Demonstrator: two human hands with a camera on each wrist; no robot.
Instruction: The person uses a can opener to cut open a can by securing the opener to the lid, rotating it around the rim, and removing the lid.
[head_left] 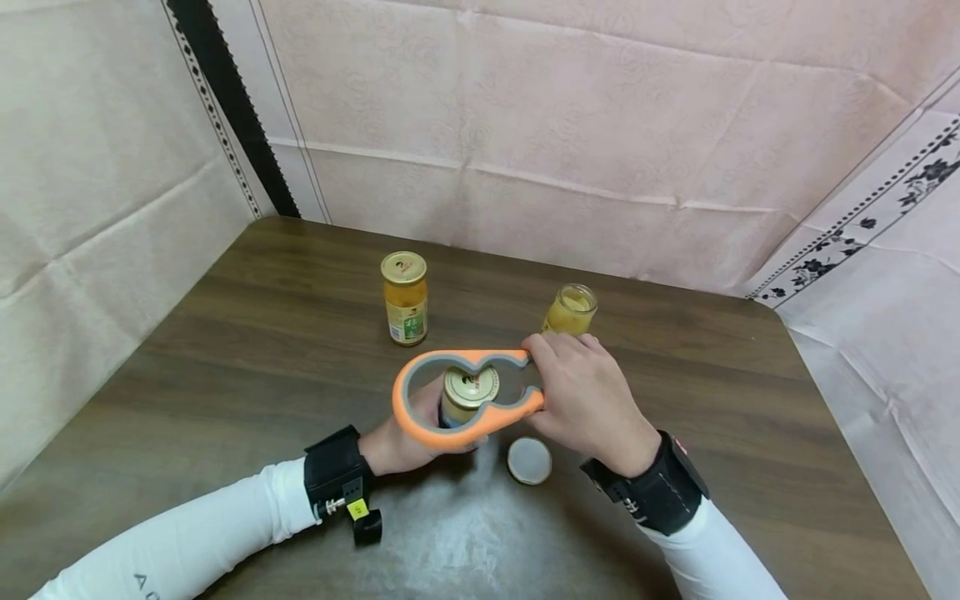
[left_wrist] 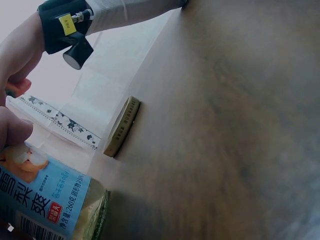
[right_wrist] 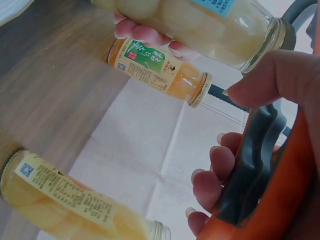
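Observation:
My left hand (head_left: 405, 443) grips a jar with a blue label (left_wrist: 42, 192) and pale fruit inside, its gold lid (head_left: 471, 387) facing up. Over that jar, my right hand (head_left: 588, 400) holds an orange and grey jar opener (head_left: 450, 438) by its handle ends. The opener's loop surrounds the lid in the head view, with its grey inner ridges near the lid's edge. In the right wrist view, the fingers (right_wrist: 222, 162) curl about the dark inner grip (right_wrist: 250, 160), and the thumb lies close to the lid.
Behind the opener stands a closed jar of orange fruit (head_left: 406, 304). A lidless jar of yellow fruit (head_left: 572, 310) is just beyond my right hand. One loose lid (head_left: 529, 461) lies on the wooden table (head_left: 300, 367) between my forearms. Pale cloth (head_left: 555, 125) hangs around the table.

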